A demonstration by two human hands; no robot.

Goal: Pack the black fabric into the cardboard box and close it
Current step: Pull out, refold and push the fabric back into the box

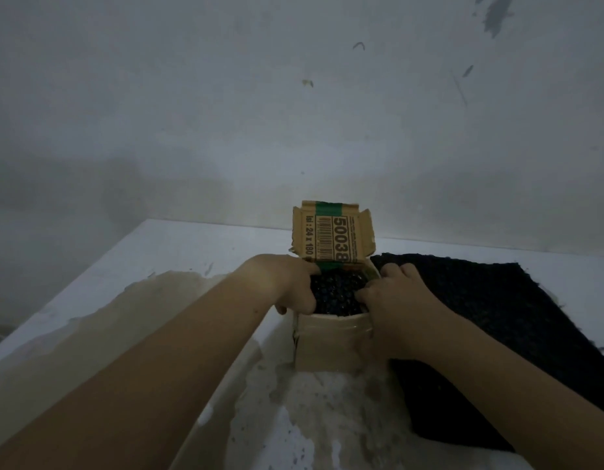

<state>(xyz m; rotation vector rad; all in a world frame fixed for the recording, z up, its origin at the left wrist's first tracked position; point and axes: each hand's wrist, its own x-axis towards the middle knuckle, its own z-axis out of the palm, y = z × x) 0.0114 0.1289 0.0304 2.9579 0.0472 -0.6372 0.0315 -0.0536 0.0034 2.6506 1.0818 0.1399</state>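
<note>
A small cardboard box (331,347) stands on the table with its far flap (333,234) upright, printed with a barcode and "50038". Black fabric (334,293) fills the open top of the box. My left hand (290,286) rests on the box's left rim, fingers on the fabric and thumb outside the near corner. My right hand (392,300) presses on the fabric at the right rim, fingers curled into the box. A second, larger sheet of black fabric (490,320) lies flat on the table to the right, partly under my right forearm.
The white table (178,252) has worn, stained patches near the front. It meets a grey wall (294,113) just behind the box. The table's left edge runs diagonally at the left.
</note>
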